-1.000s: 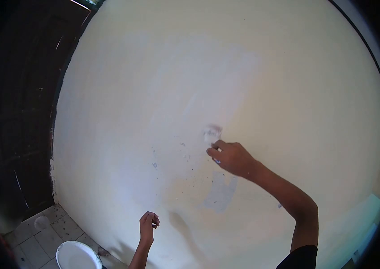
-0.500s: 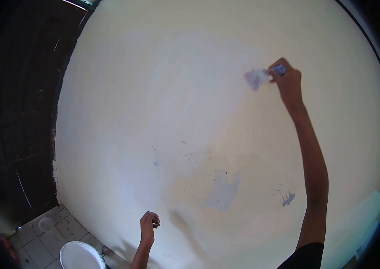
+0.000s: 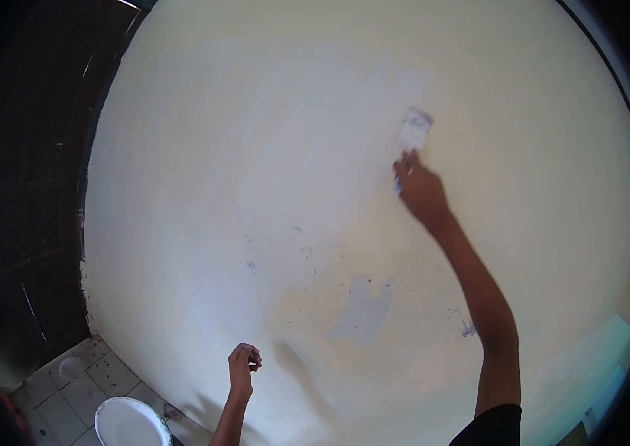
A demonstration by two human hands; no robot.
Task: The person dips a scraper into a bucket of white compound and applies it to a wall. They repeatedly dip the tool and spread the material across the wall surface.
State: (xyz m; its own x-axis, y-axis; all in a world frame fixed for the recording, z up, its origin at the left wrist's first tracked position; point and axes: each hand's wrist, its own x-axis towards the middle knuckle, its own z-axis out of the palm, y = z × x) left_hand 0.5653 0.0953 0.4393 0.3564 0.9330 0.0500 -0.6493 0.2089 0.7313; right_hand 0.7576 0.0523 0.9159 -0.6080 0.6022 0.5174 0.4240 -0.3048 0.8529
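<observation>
In front of me stands a pale cream wall (image 3: 538, 186) with a whiter, wet-looking area over its left and middle. My right hand (image 3: 423, 195) is closed round the handle of a wide, flat paintbrush (image 3: 416, 128). Its whitish head points up against the wall, at the right border of the whiter area. Lower down, my left hand (image 3: 244, 360) hangs close to the wall with its fingers loosely curled in, and I see nothing in them.
Bare grey patches (image 3: 363, 308) and small specks mark the lower wall. At bottom left, a white bucket (image 3: 129, 424) stands on the tiled floor (image 3: 62, 416). A dark door (image 3: 25, 186) borders the wall on the left. A pale green sheet (image 3: 612, 346) leans at lower right.
My right hand has moved left and down with the paintbrush, whose head has swung from pointing left to pointing up. The left hand keeps its pose; the view has shifted slightly.
</observation>
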